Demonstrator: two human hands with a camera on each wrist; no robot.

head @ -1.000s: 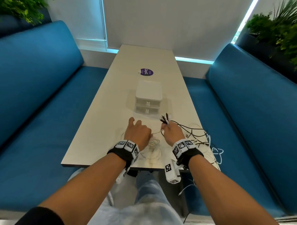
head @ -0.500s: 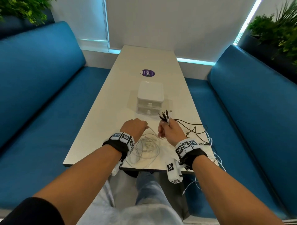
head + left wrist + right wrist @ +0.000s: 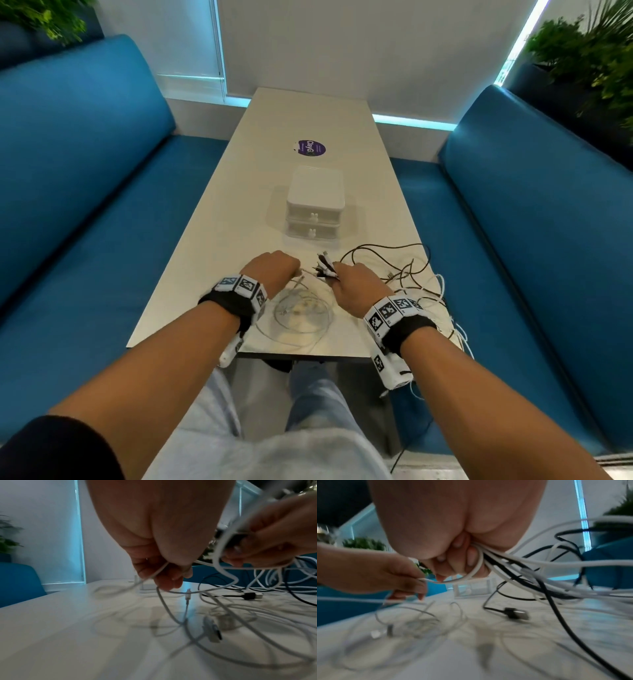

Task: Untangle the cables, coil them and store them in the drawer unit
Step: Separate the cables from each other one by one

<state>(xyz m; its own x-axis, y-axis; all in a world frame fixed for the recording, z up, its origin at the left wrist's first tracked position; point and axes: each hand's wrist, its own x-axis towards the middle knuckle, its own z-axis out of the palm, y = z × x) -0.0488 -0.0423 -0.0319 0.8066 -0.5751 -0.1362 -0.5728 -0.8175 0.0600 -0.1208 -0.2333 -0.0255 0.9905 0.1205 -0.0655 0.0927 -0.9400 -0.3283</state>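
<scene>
My left hand [image 3: 277, 270] pinches a thin white cable [image 3: 160, 599] just above the table, and that cable runs down into a loose coil [image 3: 303, 315] lying between my wrists. My right hand [image 3: 352, 284] grips a bundle of white and black cables [image 3: 501, 563], their plug ends [image 3: 324, 267] sticking up out of the fist. The rest of the tangle [image 3: 407, 274] trails off to the right near the table edge. A black USB plug [image 3: 516, 613] lies loose on the tabletop. The white two-drawer unit [image 3: 315, 205] stands beyond my hands, both drawers closed.
A long pale table [image 3: 219, 260] runs away from me between two blue benches [image 3: 85, 192]. A purple round sticker [image 3: 310, 147] sits behind the drawer unit. Some white cables hang over the table's near right corner [image 3: 459, 332]. Plants stand at both far corners.
Both hands have drawn back toward me and lifted slightly. The white cable coil between my wrists has spread wider on the table. My right hand still holds the bundle.
</scene>
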